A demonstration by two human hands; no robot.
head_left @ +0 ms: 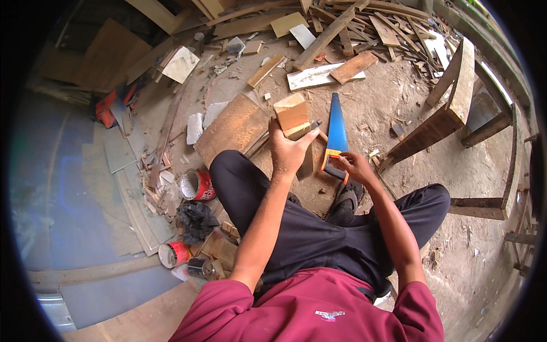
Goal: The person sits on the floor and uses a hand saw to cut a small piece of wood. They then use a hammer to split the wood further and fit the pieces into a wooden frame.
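My left hand (288, 149) is wrapped round a short wooden block (292, 111), its thumb along the near right side. The block's pale end faces up, and other wood lies just beneath it. To the right, the fingers of my right hand (358, 168) are closed at the orange and black handle of a handsaw (336, 125). Its blue blade points away from me, apart from the block. Part of the grip is hidden behind my fingers. Left of the block lies a wide brown board (236, 128) sprinkled with sawdust.
Scrap wood (387, 31) is heaped at the back. A wooden frame with legs (439, 128) stands on the right. Near my left knee are a red tin (196, 185), a black crumpled bag (198, 221) and a second red tin (174, 253). Offcuts litter the dirt floor.
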